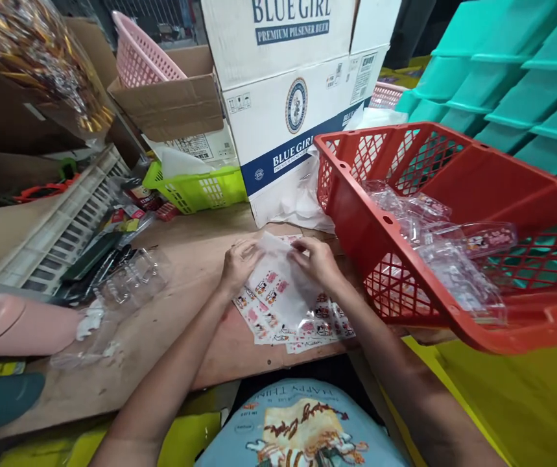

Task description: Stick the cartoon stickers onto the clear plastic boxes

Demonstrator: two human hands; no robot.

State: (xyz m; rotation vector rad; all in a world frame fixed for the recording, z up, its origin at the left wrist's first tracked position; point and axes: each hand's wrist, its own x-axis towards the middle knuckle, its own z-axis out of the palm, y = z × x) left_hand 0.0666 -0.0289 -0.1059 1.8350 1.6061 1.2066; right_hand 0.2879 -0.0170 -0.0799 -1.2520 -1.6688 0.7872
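Note:
Both hands hold a whitish, translucent sticker sheet (pixel 292 295) over the wooden table. My left hand (pixel 240 263) is closed on its upper left edge, fingers curled. At the upper right edge, my right hand (pixel 318 261) pinches the same sheet with thumb and fingers. Small cartoon prints in pink, orange and black show on its left part. More printed sticker sheets (pixel 278 334) lie loosely overlapped underneath, spread toward the table's near edge. My fingertips are partly hidden by the hands themselves.
A red crate (pixel 395 253) holding clear plastic packs (pixel 467 279) stands at right. Behind are a white beer carton (pixel 278 117) and a lime basket (pixel 200 191). Clear plastic trays (pixel 135 275) and a pink container (pixel 20 324) lie left. Teal bins (pixel 511 84) stack at back right.

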